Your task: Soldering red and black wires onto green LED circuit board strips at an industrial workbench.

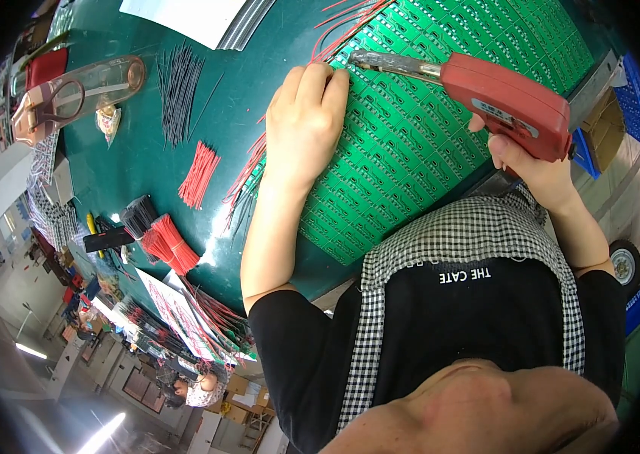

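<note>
My right hand grips a red soldering gun whose dark tip reaches left over a large panel of green circuit boards. That tip is close to the fingertips of my left hand. My left hand rests along the panel's left edge with bent fingers closed together; what they pinch, if anything, is hidden. Thin red wires run along the far left edge of the panel, beyond my fingers. More red wires stick out beside my left wrist.
On the green tabletop lie loose black wires and a small red wire bundle. Thicker red and black bundles sit nearer, left of my forearm. A clear bottle lies far left. White sheets are at the back.
</note>
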`<action>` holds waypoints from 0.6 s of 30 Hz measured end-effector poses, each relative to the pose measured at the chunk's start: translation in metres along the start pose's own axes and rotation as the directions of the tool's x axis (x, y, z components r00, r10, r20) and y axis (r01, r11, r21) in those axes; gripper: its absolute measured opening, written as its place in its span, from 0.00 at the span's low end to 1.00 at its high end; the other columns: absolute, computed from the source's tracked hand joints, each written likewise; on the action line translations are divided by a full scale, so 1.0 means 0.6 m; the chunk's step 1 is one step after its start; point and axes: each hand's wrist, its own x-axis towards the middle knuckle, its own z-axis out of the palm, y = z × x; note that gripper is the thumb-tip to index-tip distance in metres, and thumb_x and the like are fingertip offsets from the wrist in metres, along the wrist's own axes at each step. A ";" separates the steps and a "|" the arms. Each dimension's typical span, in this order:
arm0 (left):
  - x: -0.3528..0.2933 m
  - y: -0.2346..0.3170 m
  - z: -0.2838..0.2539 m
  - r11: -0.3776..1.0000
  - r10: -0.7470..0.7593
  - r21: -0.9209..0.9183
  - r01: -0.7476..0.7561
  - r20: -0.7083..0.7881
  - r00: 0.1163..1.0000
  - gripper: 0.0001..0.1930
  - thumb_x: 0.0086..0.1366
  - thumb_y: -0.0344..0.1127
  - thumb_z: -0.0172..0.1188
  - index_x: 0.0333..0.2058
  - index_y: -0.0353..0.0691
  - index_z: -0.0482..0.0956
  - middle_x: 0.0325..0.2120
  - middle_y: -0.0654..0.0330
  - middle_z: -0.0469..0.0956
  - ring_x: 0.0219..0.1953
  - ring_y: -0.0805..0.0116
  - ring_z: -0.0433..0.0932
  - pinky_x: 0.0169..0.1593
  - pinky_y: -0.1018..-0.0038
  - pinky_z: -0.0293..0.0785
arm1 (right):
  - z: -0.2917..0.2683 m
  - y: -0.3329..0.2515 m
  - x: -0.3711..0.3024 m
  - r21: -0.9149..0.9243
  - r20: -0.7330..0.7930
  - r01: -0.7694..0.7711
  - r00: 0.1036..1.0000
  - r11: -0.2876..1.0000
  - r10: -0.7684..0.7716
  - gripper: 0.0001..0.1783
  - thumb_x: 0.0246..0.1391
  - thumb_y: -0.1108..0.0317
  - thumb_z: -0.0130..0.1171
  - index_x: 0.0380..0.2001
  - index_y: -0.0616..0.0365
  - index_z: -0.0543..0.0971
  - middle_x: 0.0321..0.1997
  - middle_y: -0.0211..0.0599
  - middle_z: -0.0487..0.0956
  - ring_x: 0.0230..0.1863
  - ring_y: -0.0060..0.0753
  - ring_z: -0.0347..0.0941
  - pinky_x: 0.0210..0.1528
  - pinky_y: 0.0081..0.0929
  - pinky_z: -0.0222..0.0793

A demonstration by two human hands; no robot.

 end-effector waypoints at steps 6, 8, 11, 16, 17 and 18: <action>-0.005 -0.004 -0.004 1.000 -0.011 0.017 0.011 0.005 1.000 0.10 0.45 0.23 0.58 0.31 0.35 0.75 0.27 0.58 0.72 0.29 0.62 0.72 0.32 0.71 0.71 | 0.007 -0.002 0.001 -0.011 -0.006 0.015 1.000 1.000 -0.016 0.15 0.45 0.71 0.61 0.39 0.60 0.75 0.32 0.28 0.79 0.22 0.13 0.67 0.24 0.13 0.65; -0.003 -0.005 -0.011 1.000 -0.009 0.026 0.009 0.018 1.000 0.10 0.46 0.24 0.58 0.30 0.37 0.75 0.27 0.59 0.72 0.29 0.62 0.72 0.31 0.70 0.70 | 0.006 -0.009 -0.002 -0.003 0.007 0.017 1.000 1.000 -0.017 0.14 0.47 0.71 0.60 0.39 0.60 0.75 0.33 0.28 0.78 0.22 0.13 0.67 0.24 0.12 0.64; -0.013 -0.012 -0.009 1.000 -0.023 -0.012 0.023 -0.044 0.999 0.09 0.47 0.25 0.58 0.30 0.39 0.76 0.27 0.60 0.72 0.29 0.62 0.72 0.32 0.70 0.71 | -0.005 0.007 0.002 -0.020 0.002 0.107 0.994 0.994 -0.107 0.13 0.52 0.72 0.52 0.42 0.63 0.72 0.37 0.32 0.76 0.20 0.13 0.63 0.22 0.12 0.60; -0.040 -0.106 -0.056 0.932 -0.276 0.179 0.314 -0.208 0.938 0.10 0.49 0.31 0.60 0.33 0.40 0.77 0.31 0.57 0.75 0.36 0.56 0.73 0.40 0.66 0.69 | -0.028 0.010 -0.007 -0.022 0.018 0.285 0.958 0.958 -0.285 0.20 0.53 0.72 0.49 0.50 0.66 0.65 0.42 0.48 0.73 0.20 0.19 0.62 0.21 0.14 0.59; -0.058 -0.131 -0.067 0.869 -0.308 0.341 0.358 -0.192 0.932 0.15 0.48 0.34 0.61 0.36 0.38 0.74 0.34 0.54 0.72 0.38 0.56 0.71 0.40 0.66 0.69 | -0.027 0.010 -0.012 0.001 0.000 0.292 0.957 0.957 -0.292 0.18 0.53 0.73 0.49 0.48 0.66 0.66 0.41 0.44 0.74 0.20 0.17 0.63 0.21 0.14 0.60; -0.081 -0.159 -0.079 0.821 -0.407 0.394 0.414 -0.106 0.907 0.21 0.46 0.38 0.64 0.39 0.36 0.72 0.38 0.51 0.70 0.41 0.53 0.70 0.43 0.63 0.68 | -0.027 0.008 -0.019 0.028 -0.016 0.300 0.954 0.954 -0.300 0.16 0.52 0.74 0.50 0.46 0.65 0.68 0.39 0.40 0.75 0.20 0.15 0.63 0.21 0.13 0.60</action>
